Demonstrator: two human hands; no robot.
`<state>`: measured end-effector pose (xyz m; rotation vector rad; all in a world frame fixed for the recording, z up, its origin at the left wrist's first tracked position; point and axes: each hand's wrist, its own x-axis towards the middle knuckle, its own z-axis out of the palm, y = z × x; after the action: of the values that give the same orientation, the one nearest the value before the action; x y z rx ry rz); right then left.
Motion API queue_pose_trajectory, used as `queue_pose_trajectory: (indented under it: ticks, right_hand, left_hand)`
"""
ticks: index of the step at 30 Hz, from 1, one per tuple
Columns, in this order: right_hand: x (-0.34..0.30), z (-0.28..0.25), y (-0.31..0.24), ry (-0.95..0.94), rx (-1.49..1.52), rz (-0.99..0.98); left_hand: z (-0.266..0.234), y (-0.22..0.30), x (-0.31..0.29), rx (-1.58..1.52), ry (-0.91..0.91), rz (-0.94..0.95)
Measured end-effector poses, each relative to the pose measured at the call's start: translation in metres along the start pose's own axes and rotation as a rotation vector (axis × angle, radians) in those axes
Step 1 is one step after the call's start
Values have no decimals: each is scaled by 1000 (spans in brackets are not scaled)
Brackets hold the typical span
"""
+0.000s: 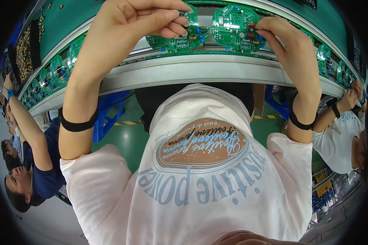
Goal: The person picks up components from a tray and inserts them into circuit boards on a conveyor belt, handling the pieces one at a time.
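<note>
My left hand (141,22) is bending its fingers over a green circuit board (173,43), and my right hand (291,38) is resting its fingertips right by a small red-and-black component (251,29) on a second green circuit board (230,29). Both boards are lying beyond a silver metal rail (200,71).

Left hand (151,22) screens part of the left board (195,19), right hand (288,41) crowds the right side of the right board (234,27), pale rail (200,70) lies in front, but between the hands, open air!
</note>
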<state>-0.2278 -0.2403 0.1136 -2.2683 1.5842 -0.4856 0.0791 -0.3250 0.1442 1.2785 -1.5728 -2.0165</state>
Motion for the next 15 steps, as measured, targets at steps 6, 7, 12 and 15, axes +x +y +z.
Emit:
queue_pose_trajectory:
  ticks: [6,7,12,15]
  right_hand:
    - [-1,2,4,14,55,12]
    - [0,2,4,23,38,-6]
    - [-2,4,2,44,-13,-44]
    - [-4,5,-2,39,-44,-31]
  left_hand:
    - [1,2,-2,88,-8,44]
    - [3,2,-2,99,-10,47]
    - [16,10,-1,171,138,32]
    - [21,16,-1,387,182,78]
